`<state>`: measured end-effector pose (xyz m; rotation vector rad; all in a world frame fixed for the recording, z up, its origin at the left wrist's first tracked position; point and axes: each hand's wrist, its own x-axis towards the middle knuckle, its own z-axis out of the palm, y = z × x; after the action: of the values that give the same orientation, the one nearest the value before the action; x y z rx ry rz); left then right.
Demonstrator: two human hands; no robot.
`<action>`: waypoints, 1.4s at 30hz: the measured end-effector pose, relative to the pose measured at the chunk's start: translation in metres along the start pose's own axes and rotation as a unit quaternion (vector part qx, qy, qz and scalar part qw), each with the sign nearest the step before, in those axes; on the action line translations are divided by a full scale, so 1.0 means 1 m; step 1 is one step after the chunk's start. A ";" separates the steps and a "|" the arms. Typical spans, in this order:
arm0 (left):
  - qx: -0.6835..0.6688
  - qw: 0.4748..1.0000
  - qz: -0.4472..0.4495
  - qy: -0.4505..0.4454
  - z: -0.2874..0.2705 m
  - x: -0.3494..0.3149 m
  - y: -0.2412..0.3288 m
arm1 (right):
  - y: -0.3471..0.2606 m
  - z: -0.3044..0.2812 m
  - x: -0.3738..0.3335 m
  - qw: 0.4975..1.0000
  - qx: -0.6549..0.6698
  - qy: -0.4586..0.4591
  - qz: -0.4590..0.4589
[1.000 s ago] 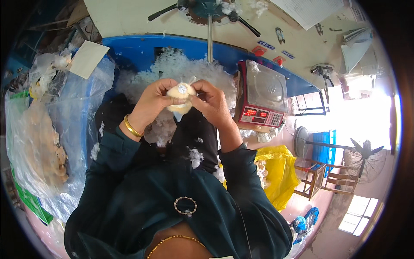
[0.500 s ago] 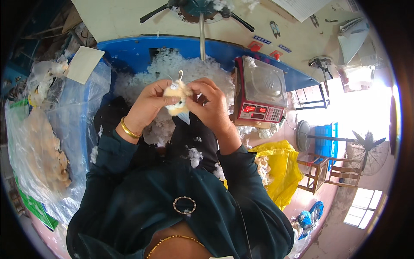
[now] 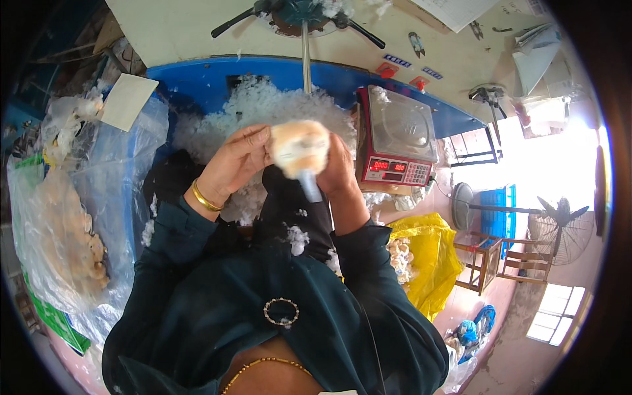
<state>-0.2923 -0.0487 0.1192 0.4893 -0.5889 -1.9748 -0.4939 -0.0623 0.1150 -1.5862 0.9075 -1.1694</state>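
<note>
Plush toy (image 3: 299, 146) shifted rightward, now blurred, between both hands (image 3: 230, 163)

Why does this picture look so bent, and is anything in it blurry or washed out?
In the head view, the edge of the blue panel bows, a fisheye effect; head view: the toy is smeared, probably by motion; head view: glare above the fan washes out detail, while the scale looks fairly sharp.
</note>
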 end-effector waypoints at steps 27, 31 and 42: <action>0.238 0.960 -0.056 0.139 -0.014 -0.044 -0.048 | -0.014 0.026 -0.065 0.971 0.063 0.086 0.213; 0.325 0.932 0.065 0.146 -0.002 -0.046 -0.036 | -0.007 0.029 -0.046 0.964 -0.232 0.126 0.030; 0.164 0.981 0.060 0.080 0.002 -0.006 -0.029 | -0.001 0.018 -0.021 0.989 0.007 0.061 0.131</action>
<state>-0.3114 -0.0308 0.1044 0.7893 -0.8273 -1.7107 -0.4821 -0.0380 0.1082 -1.3469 1.1481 -1.0916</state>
